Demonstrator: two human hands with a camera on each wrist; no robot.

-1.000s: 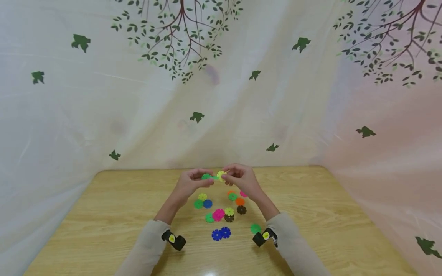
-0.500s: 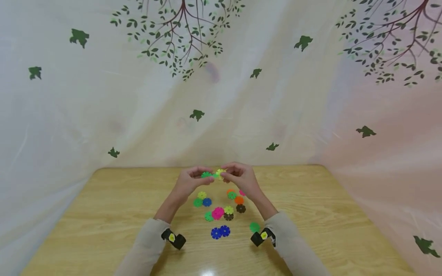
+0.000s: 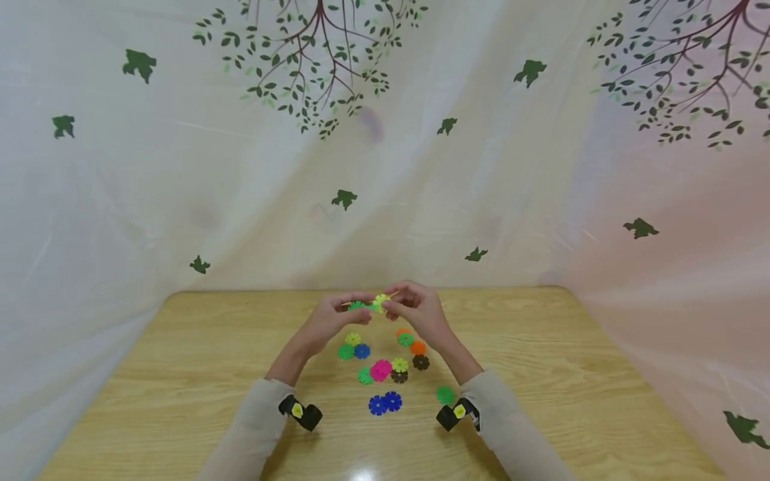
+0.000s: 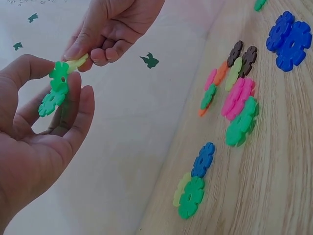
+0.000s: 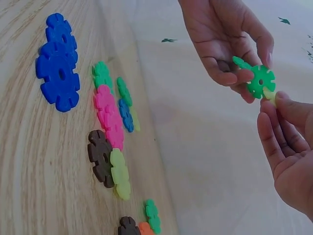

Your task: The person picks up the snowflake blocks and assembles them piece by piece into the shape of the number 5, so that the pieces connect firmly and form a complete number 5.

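Note:
Above the far part of the table, both hands meet around linked plastic flower-shaped discs with slotted edges. My left hand (image 3: 329,319) pinches two interlocked green discs (image 4: 52,102) between thumb and fingers. A yellow disc (image 3: 380,303) is pinched by my right hand (image 3: 424,314), thumb against fingertips. In the right wrist view, the edge of the yellow disc (image 5: 269,96) overlaps a slot of the nearer green disc (image 5: 263,81). The right fingers cover much of the yellow disc.
Loose discs lie on the wooden table (image 3: 180,374) below the hands: overlapping blue discs (image 3: 385,403), a pink pair (image 3: 380,370), brown discs (image 3: 421,362), orange, yellow and several green ones. A single green disc (image 3: 445,395) lies beside the right wrist camera. A patterned cloth (image 3: 271,220) hangs behind the table.
Both hands stay close together with the discs and have shifted only slightly. The yellow disc has moved a little left, toward the green ones. A pink disc near the right wrist is now hidden.

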